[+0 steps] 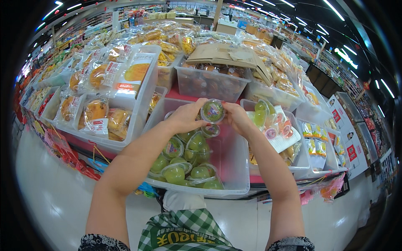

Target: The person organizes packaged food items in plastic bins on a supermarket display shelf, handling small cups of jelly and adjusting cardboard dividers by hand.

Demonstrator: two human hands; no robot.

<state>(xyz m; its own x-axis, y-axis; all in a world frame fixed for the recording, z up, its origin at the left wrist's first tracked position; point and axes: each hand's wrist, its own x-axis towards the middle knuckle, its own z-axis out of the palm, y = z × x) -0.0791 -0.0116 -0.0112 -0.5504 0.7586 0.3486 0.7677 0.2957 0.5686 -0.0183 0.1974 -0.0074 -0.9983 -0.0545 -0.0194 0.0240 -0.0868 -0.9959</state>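
Between my two hands I hold a small round clear plastic cup (pixel 213 110) with a printed lid, its contents green. My left hand (pixel 189 116) grips it from the left, thumb below. My right hand (pixel 236 118) has its fingers on the cup's right edge. Beneath them is a translucent plastic bin (pixel 230 169). Green jelly cups (pixel 182 168) are heaped in its left half, some lid up and others on their sides. The bin's right half shows its bare reddish-looking bottom.
A bin of packaged bread (pixel 95 109) stands at left. To the right, another bin (pixel 295 160) holds more jelly cups and a white tray or pad (pixel 284 141). Behind, flattened cardboard (pixel 223 55) lies over a bin of dark round packs (pixel 213 83). A checked apron (pixel 188 227) hangs below me.
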